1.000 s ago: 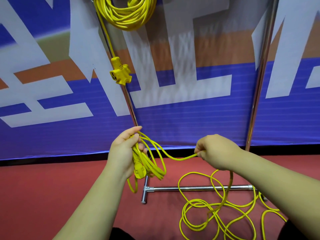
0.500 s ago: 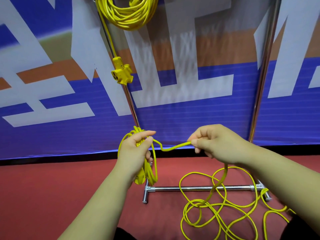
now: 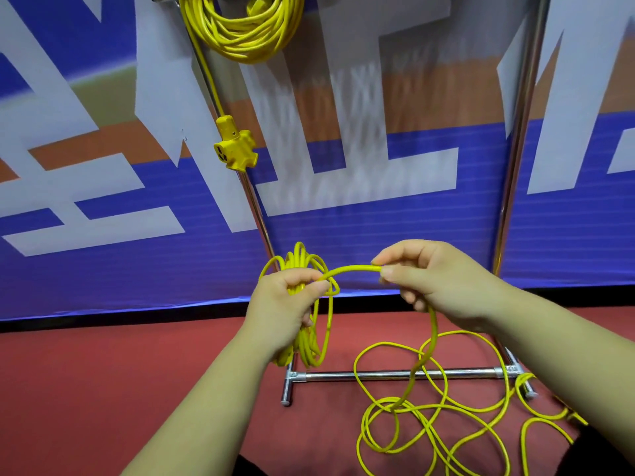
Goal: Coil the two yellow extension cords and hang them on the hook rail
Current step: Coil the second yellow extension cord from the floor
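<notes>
One yellow extension cord (image 3: pixel 247 32) hangs coiled at the top of the metal rack, and its three-way socket end (image 3: pixel 235 149) dangles below on a short length. My left hand (image 3: pixel 285 310) grips a bundle of loops of the second yellow cord (image 3: pixel 311 345), which hang down past my wrist. My right hand (image 3: pixel 436 280) pinches that cord's running strand between thumb and fingers, close to the right of the bundle. From my right hand the cord drops to a loose tangle (image 3: pixel 429 424) on the red floor.
A chrome rack stands in front of me with a left upright (image 3: pixel 254 204), a right upright (image 3: pixel 515 159) and a low crossbar (image 3: pixel 395 375) on the floor. A blue, white and orange banner (image 3: pixel 103 201) covers the wall behind it.
My right hand has risen and moved left, bringing the strand close to the bundle. My left hand lifted, and the loops now stand above its fingers.
</notes>
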Available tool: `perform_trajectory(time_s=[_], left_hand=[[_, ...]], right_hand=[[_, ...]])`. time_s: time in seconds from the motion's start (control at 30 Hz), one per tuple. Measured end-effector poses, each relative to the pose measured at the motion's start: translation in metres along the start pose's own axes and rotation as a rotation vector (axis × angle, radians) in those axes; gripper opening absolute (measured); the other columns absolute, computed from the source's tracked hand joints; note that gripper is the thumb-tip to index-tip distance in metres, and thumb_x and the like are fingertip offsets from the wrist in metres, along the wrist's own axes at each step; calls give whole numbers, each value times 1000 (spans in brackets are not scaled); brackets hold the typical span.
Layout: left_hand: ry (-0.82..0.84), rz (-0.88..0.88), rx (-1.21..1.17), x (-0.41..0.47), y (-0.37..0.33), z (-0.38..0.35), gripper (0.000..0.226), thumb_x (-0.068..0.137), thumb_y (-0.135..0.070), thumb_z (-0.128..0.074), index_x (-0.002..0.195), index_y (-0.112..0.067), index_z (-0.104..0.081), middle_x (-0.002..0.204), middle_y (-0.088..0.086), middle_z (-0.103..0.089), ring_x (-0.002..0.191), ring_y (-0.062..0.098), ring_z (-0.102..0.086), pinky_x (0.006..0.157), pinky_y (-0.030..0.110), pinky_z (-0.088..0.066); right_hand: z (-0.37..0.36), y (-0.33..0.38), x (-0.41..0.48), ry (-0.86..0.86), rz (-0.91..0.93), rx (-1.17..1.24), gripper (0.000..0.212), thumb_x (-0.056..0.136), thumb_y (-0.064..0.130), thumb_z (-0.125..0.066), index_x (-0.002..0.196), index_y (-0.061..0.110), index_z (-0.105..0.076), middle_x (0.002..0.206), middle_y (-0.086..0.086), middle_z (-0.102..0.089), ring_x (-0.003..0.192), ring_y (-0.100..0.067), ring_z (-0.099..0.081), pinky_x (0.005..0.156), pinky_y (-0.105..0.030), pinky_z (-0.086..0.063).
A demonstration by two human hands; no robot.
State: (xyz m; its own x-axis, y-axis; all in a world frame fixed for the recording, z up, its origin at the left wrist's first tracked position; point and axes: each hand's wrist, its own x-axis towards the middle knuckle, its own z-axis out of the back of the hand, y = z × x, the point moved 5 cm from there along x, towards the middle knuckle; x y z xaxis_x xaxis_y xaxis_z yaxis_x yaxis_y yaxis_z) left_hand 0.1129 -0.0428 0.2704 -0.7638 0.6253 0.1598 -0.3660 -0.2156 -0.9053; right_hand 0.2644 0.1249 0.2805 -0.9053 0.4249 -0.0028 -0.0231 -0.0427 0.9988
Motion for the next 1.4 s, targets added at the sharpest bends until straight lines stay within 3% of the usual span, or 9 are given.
perform_trajectory(time_s=[0.2,0.33,0.5,0.63,0.77,0.9,1.0,1.2,1.4], left_hand=[[-219,-5,29,11,0,13,12,94,-21,-68,98,-11,-74,44,-10,-53,40,13,-48,49,29,-51],[-145,15,25,9,1,11,9,92,-20,-70,91,-13,-75,42,-7,-46,39,15,-43,48,33,-50],[-146,128,-260,7,10,12,14,93,-15,-69,106,-16,-74,54,5,-46,44,17,-43,46,27,-44],[-257,254,-674,14,27,29,26,101,-7,-53,122,-14,-66,52,2,-46,42,13,-48,47,24,-46],[-364,179,-793,17,29,45,32,102,0,-45,127,-10,-62,59,4,-49,52,12,-52,58,28,-56],[-363,145,-723,16,30,44,28,102,1,-48,122,-10,-64,71,8,-52,58,14,-59,65,31,-59],[-270,146,-577,10,24,32,26,100,2,-51,116,-13,-66,61,5,-53,53,15,-56,56,30,-55],[17,97,-164,-12,5,-7,35,97,1,-54,121,-23,-64,64,9,-63,55,17,-62,55,28,-53],[161,213,-400,-19,1,-30,38,99,-3,-56,130,-26,-57,69,6,-66,53,23,-65,54,33,-59]], right_hand=[[-19,-14,-2,-67,34,24,21,87,3,-71,99,21,-70,81,3,-59,55,-14,-55,58,-30,-55],[-6,-4,3,-426,377,-309,16,84,11,-75,83,27,-73,72,13,-63,57,-6,-52,59,-15,-39],[1,15,5,-530,732,-663,14,89,19,-73,102,24,-77,81,10,-63,70,-11,-57,66,-24,-46],[13,0,23,-443,340,-1119,17,95,27,-60,105,28,-73,93,1,-65,85,-27,-64,67,-36,-52],[-6,-27,20,-15,-16,-1551,21,88,9,-51,98,17,-68,98,-9,-68,90,-35,-66,66,-32,-47],[-48,-38,2,530,60,-1342,12,91,19,-59,94,18,-71,80,9,-67,72,-11,-62,65,-27,-48],[-64,-24,-5,659,141,-1021,7,91,25,-66,90,22,-73,64,23,-61,63,4,-56,62,-15,-43],[-53,17,-5,512,265,-616,8,90,24,-72,95,29,-77,87,7,-76,83,-9,-69,78,-24,-52],[-23,23,6,207,334,-327,10,91,14,-71,94,21,-78,90,7,-78,88,-5,-71,85,-26,-55]])
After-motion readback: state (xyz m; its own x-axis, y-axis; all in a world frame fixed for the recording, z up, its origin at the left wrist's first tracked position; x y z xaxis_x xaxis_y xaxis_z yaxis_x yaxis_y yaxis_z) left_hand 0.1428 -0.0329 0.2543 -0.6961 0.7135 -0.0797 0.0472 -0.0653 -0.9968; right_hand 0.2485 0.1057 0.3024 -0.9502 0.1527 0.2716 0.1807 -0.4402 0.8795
